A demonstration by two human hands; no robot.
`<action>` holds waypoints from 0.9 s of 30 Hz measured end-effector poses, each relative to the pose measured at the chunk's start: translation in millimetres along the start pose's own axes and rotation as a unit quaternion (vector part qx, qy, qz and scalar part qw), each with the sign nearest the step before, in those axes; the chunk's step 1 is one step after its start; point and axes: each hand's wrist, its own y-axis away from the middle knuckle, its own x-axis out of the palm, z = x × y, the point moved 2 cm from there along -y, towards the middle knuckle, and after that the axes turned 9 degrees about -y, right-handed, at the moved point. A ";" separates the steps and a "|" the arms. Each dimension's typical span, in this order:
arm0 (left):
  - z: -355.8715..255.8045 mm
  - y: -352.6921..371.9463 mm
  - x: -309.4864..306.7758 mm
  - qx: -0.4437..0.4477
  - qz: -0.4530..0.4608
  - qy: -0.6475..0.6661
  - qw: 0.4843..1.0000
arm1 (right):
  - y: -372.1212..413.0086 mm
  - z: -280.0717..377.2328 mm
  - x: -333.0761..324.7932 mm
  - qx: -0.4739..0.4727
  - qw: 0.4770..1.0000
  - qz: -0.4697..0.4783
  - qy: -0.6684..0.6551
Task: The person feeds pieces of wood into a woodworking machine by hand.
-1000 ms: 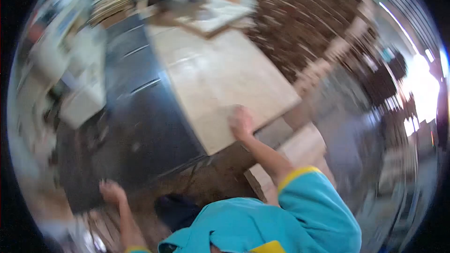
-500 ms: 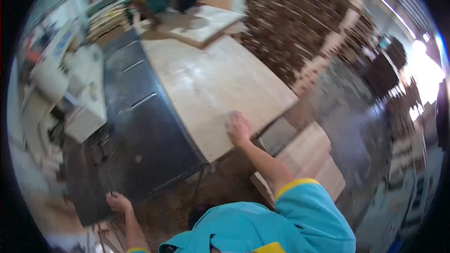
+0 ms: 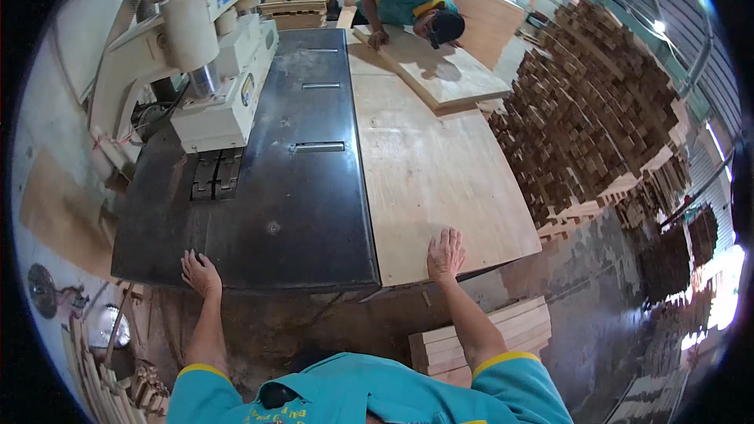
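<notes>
My left hand (image 3: 201, 273) rests with spread fingers on the near edge of a dark metal machine table (image 3: 314, 228). Beside that table lies a pale plywood top (image 3: 448, 188), and my right hand (image 3: 446, 254) is flat on its near edge, fingers apart. Neither hand holds anything. A white machine head (image 3: 216, 102) stands over the metal table's left side, with slotted metal plates (image 3: 216, 175) set in the surface below it. At the far end a thick wooden panel (image 3: 452, 78) lies on the plywood.
A co-worker (image 3: 412, 9) leans over the panel, one hand on it. Stacked wood blocks (image 3: 589, 110) rise at the right. Boards (image 3: 487, 338) are piled low beside my right arm. Wood strips (image 3: 102, 385) and a fan (image 3: 42, 289) stand at lower left.
My view has swung, so the tables now run nearly straight ahead. My left hand has gone from curled fingers to spread ones. My right hand still lies on the plywood near its edge.
</notes>
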 end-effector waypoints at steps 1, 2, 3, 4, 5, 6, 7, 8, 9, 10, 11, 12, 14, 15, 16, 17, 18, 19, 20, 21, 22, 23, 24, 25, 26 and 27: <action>0.4 0.0 0.6 0.000 -0.002 -0.003 1.000 | 0.5 -2.0 1.6 0.003 1.000 -0.001 -0.005; 1.1 -0.6 0.6 -0.005 -0.003 -0.001 1.000 | 0.3 -3.7 3.9 0.007 1.000 -0.002 -0.010; -1.3 0.4 -3.5 -0.007 0.005 -0.004 1.000 | 0.1 -1.3 2.3 0.003 1.000 -0.003 -0.010; -2.4 1.6 -5.5 -0.008 0.013 -0.008 1.000 | 0.5 -0.5 0.6 0.012 1.000 0.006 -0.007; -2.3 1.6 -4.2 -0.010 0.013 -0.006 1.000 | 0.2 0.5 -0.6 0.022 1.000 0.014 -0.005; -2.3 1.5 -3.3 -0.009 0.007 -0.006 1.000 | -0.8 -0.1 0.2 0.020 1.000 0.012 -0.005; -2.1 1.4 -2.8 -0.007 0.002 -0.007 1.000 | -0.9 -1.3 1.2 0.018 1.000 0.011 -0.001; -1.6 1.5 -1.9 -0.006 0.001 -0.007 1.000 | -0.8 -2.7 2.6 0.016 1.000 0.010 0.002; -1.8 2.3 -2.9 -0.004 0.005 -0.008 1.000 | -0.4 -3.5 3.6 0.018 1.000 0.010 0.001; -2.1 2.2 -4.2 -0.001 0.008 -0.008 1.000 | -0.6 -3.9 4.5 0.018 1.000 0.005 -0.003; -1.6 2.1 -5.1 0.002 0.006 -0.009 1.000 | -0.5 -4.1 5.2 0.017 1.000 -0.001 -0.006; -1.4 2.7 -6.0 0.001 0.012 -0.005 1.000 | 0.7 -2.5 3.5 0.021 1.000 -0.002 -0.008; -3.9 2.2 -7.1 0.002 0.017 -0.001 1.000 | 2.0 0.8 -1.0 0.002 1.000 -0.009 0.014; -5.4 3.0 -10.9 -0.002 0.029 0.003 1.000 | 0.9 -0.3 0.0 0.004 1.000 -0.010 0.014; -6.0 4.1 -14.2 -0.007 0.040 0.006 0.999 | 0.4 -1.1 1.3 -0.001 1.000 -0.013 0.013; -6.5 6.2 -17.4 -0.005 0.040 0.005 0.999 | 1.3 -2.2 2.4 -0.007 1.000 -0.014 0.013; -7.5 7.9 -20.2 -0.006 0.045 -0.003 0.999 | 2.4 -1.6 1.0 -0.005 1.000 -0.015 0.012; -9.0 7.2 -22.1 -0.007 0.049 -0.009 0.999 | 2.6 -0.7 -0.7 -0.003 1.000 -0.009 0.009; -8.6 5.8 -21.0 -0.005 0.047 -0.009 0.999 | 2.5 0.4 -2.2 -0.001 1.000 -0.003 0.007; -7.3 5.2 -18.4 -0.004 0.045 -0.009 0.999 | 1.8 0.0 -1.2 -0.001 1.000 -0.005 0.006; -6.7 4.3 -16.0 -0.003 0.043 -0.010 0.999 | 1.3 -0.4 0.0 0.006 1.000 -0.005 -0.005; -6.2 3.2 -14.0 -0.004 0.043 -0.010 0.999 | 0.7 -1.2 0.7 0.012 1.000 -0.005 -0.016; -5.9 3.5 -12.8 -0.004 0.035 -0.007 0.999 | 0.3 -1.7 0.8 0.012 1.000 -0.004 -0.016; -4.9 4.2 -11.1 -0.005 0.028 -0.004 1.000 | 0.7 -2.0 1.0 0.001 1.000 -0.014 -0.002; -4.2 4.7 -9.5 -0.005 0.029 -0.006 1.000 | 2.2 -2.3 1.5 -0.009 1.000 -0.023 0.011; -4.2 4.7 -9.6 -0.003 0.026 -0.004 1.000 | 3.8 -2.2 1.0 -0.008 1.000 -0.020 0.011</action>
